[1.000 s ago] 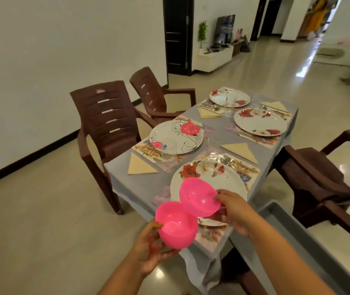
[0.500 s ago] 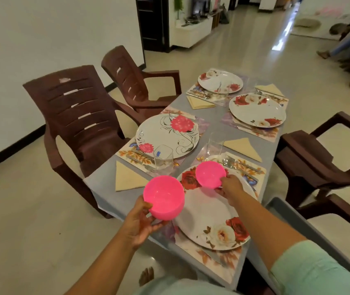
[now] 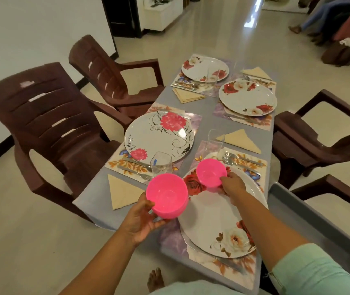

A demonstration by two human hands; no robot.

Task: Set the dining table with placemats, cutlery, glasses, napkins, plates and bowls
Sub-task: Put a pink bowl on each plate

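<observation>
My left hand (image 3: 141, 218) grips a pink bowl (image 3: 167, 195) from below, held above the table's near-left edge. My right hand (image 3: 232, 186) holds a second pink bowl (image 3: 211, 172) by its rim, at the far end of the near floral plate (image 3: 216, 222). That plate lies on a placemat (image 3: 218, 261). Another plate with pink flowers (image 3: 159, 139) sits to the left on its own mat, with cutlery (image 3: 137, 165) and a glass (image 3: 161, 163) in front. A tall glass (image 3: 215, 143), forks (image 3: 233, 159) and folded napkins (image 3: 241, 139) lie nearby. Two more plates (image 3: 247, 97) stand at the far end.
Brown plastic chairs stand at the left (image 3: 42, 124) and right (image 3: 318, 137) of the grey table (image 3: 93, 206). A grey tray or bin edge (image 3: 310, 218) is at my right. A bare foot (image 3: 155, 279) shows below. People sit at the far right.
The right hand has carried its bowl a little further forward and down onto the near plate's far end. The left bowl stays held near the table edge. The camera has tilted down and closer.
</observation>
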